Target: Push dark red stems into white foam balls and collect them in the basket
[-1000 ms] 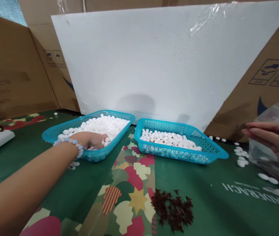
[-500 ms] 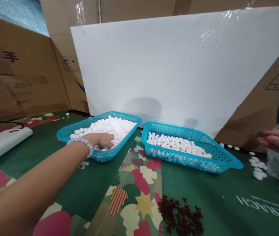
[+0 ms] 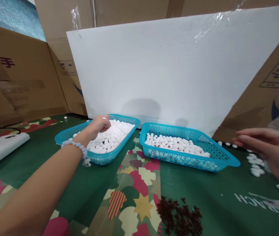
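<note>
White balls (image 3: 112,136) under left hand (image 3: 99,124)

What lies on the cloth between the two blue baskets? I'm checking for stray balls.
Head view: between the left basket and right basket only the patterned tablecloth shows, with no white balls.

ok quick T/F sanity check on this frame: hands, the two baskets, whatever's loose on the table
1. The left hand is raised over the left basket, closed around white balls. True.
2. The right basket is fuller than the left one. False: the left holds a heap of white balls; the right has a thin layer.
3. The dark red star-shaped pieces lie inside a basket. False: the pile lies on the tablecloth in front of the baskets.
4. The left wrist wears a bead bracelet. True.
5. The right hand rests in the right basket. False: it is off to that basket's right, near loose white pieces.
</note>
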Action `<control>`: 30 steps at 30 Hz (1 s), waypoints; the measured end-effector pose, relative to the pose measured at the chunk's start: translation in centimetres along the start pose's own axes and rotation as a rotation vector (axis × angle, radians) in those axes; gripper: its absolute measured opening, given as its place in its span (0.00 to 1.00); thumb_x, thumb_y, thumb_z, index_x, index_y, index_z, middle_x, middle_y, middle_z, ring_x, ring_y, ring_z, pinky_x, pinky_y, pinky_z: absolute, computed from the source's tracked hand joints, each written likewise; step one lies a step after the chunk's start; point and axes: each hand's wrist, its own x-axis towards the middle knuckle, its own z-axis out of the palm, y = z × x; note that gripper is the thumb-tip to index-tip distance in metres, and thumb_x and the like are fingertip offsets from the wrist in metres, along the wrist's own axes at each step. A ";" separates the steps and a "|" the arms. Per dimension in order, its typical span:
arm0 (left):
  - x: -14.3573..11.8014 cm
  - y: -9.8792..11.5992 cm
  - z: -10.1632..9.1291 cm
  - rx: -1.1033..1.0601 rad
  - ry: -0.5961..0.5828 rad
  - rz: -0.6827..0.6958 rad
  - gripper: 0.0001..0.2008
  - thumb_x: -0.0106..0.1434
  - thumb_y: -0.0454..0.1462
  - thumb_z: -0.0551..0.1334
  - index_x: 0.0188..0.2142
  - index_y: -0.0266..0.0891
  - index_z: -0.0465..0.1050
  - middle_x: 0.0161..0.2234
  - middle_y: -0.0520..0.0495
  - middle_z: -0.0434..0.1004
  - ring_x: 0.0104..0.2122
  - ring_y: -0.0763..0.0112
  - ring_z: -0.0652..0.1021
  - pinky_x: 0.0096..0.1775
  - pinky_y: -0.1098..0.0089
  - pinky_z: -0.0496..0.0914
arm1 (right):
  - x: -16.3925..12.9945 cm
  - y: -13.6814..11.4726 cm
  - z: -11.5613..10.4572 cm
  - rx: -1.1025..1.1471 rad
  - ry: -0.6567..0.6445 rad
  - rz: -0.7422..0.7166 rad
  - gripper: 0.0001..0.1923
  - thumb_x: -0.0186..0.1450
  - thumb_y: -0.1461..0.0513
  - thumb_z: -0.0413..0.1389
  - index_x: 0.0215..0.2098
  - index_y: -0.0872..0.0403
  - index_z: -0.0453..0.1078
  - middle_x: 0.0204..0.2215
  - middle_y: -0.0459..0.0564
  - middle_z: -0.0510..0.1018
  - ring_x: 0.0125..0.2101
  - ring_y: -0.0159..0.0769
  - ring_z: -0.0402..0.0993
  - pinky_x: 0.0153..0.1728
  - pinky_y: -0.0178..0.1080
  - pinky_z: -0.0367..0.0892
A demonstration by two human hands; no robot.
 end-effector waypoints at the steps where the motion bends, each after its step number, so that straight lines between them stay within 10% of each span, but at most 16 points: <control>1: -0.1 0.3 -0.1 -0.075 0.023 0.003 0.11 0.54 0.39 0.48 0.29 0.31 0.61 0.20 0.53 0.61 0.16 0.83 0.62 0.17 0.78 0.59 | -0.3 -1.1 0.7 0.111 -0.036 0.135 0.03 0.49 0.67 0.53 0.19 0.54 0.65 0.20 0.49 0.70 0.20 0.20 0.67 0.21 0.24 0.62; 7: -0.9 3.3 0.1 -0.453 0.075 0.003 0.12 0.53 0.36 0.42 0.15 0.37 0.48 0.11 0.57 0.45 0.10 0.82 0.48 0.14 0.76 0.44 | -2.1 -4.1 3.8 0.559 -0.329 0.275 0.03 0.45 0.66 0.56 0.19 0.55 0.65 0.18 0.45 0.70 0.18 0.22 0.67 0.18 0.21 0.64; 16: -3.0 7.6 3.9 -0.756 -0.114 0.122 0.04 0.41 0.32 0.43 0.17 0.37 0.42 0.14 0.54 0.51 0.11 0.82 0.51 0.16 0.75 0.46 | -4.0 -5.4 5.1 0.701 -0.709 0.089 0.03 0.46 0.67 0.54 0.16 0.58 0.65 0.12 0.42 0.67 0.14 0.21 0.66 0.12 0.19 0.62; 22: -5.4 8.7 6.1 -0.886 -0.344 0.325 0.10 0.36 0.26 0.44 0.21 0.38 0.44 0.17 0.56 0.55 0.11 0.85 0.52 0.16 0.77 0.48 | -4.6 -6.0 4.9 0.797 -0.596 -0.073 0.07 0.48 0.73 0.51 0.20 0.57 0.66 0.15 0.41 0.70 0.17 0.20 0.68 0.18 0.19 0.65; 30: -6.8 8.2 7.5 -0.992 -0.581 0.270 0.03 0.38 0.35 0.43 0.16 0.37 0.47 0.16 0.52 0.54 0.14 0.82 0.56 0.14 0.77 0.51 | -5.5 -5.8 5.5 0.614 -0.343 -0.554 0.08 0.51 0.72 0.50 0.27 0.54 0.62 0.21 0.41 0.72 0.24 0.23 0.69 0.23 0.22 0.67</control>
